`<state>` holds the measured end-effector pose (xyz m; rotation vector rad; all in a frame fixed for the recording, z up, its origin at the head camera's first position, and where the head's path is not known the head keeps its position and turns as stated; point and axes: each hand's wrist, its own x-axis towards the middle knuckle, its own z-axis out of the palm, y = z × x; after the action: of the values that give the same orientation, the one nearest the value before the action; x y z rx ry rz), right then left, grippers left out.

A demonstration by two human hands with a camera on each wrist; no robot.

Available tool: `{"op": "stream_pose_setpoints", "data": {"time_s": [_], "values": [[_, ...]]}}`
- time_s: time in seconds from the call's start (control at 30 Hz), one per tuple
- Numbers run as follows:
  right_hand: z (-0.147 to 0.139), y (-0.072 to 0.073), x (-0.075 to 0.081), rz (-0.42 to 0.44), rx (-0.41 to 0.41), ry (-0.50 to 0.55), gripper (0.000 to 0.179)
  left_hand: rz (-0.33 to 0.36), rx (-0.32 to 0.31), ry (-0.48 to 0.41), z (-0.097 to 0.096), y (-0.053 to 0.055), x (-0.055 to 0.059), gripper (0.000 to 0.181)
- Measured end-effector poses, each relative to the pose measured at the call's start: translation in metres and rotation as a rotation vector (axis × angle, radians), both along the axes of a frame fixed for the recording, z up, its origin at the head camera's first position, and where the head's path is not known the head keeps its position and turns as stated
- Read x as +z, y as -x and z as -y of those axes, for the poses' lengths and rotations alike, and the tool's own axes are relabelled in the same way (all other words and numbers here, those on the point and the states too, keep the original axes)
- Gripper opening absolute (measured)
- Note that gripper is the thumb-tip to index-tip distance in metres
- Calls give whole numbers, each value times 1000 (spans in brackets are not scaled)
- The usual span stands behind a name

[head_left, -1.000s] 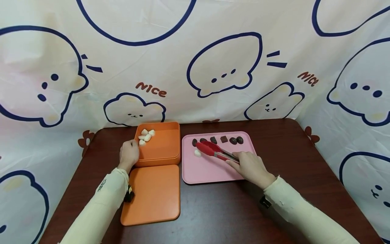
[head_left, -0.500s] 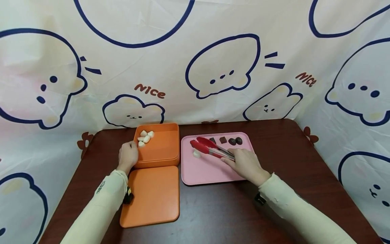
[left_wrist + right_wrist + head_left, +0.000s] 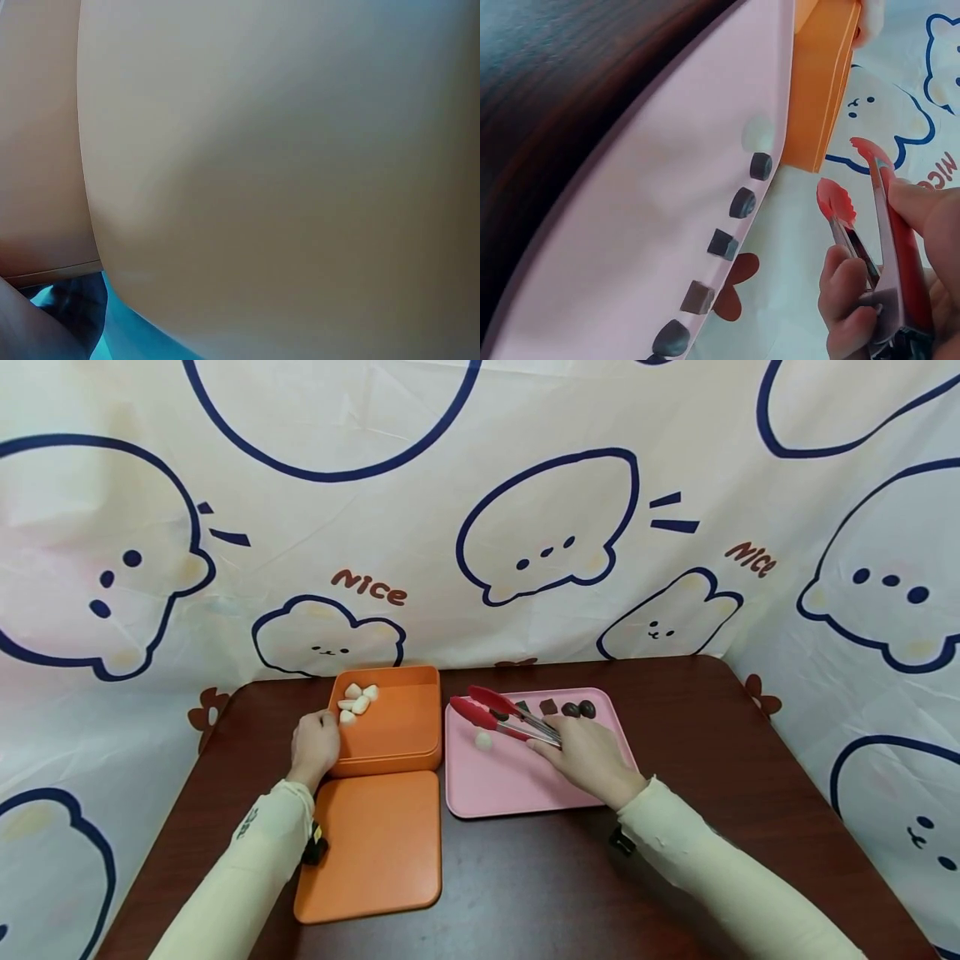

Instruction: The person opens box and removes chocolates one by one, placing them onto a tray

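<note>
My right hand (image 3: pixel 588 758) grips red-and-silver tongs (image 3: pixel 517 718) above the pink tray's left part. Their red tips stand apart in the right wrist view, with nothing seen between them. Below them lies a small white piece (image 3: pixel 483 741) on the pink tray (image 3: pixel 517 785). Along the tray's far side runs a row of dark chocolate-like pieces (image 3: pixel 549 707), some behind the tongs. My left hand (image 3: pixel 315 745) holds the left wall of an orange box (image 3: pixel 401 727). Several white marshmallow-like pieces (image 3: pixel 361 704) lie in the box's far left part.
An orange lid (image 3: pixel 375 852) lies flat in front of the box, under the left wrist. The dark wooden table (image 3: pixel 525 893) meets a patterned cloth (image 3: pixel 525 635) at the back. A close, blurred surface (image 3: pixel 285 187) fills most of the left wrist view.
My right hand has moved left with the tongs, from over the dark pieces toward the orange box, and the tips have spread. My left hand stays at the box.
</note>
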<state>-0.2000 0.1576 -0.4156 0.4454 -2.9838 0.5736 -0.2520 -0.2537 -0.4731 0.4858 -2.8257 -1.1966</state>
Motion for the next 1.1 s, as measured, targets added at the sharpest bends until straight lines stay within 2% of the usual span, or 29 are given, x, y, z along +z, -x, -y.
{"op": "stream_pose_setpoints", "data": {"time_s": [0.6, 0.93, 1.1], "values": [[34, 14, 2, 46, -11, 2, 47, 0, -1, -1, 0, -1, -1, 43], [55, 18, 0, 66, 10, 30, 40, -4, -8, -2, 1, -1, -2, 43], [65, 20, -2, 45, 33, 39, 36, -7, -1, -1, 1, 0, -3, 42]]}}
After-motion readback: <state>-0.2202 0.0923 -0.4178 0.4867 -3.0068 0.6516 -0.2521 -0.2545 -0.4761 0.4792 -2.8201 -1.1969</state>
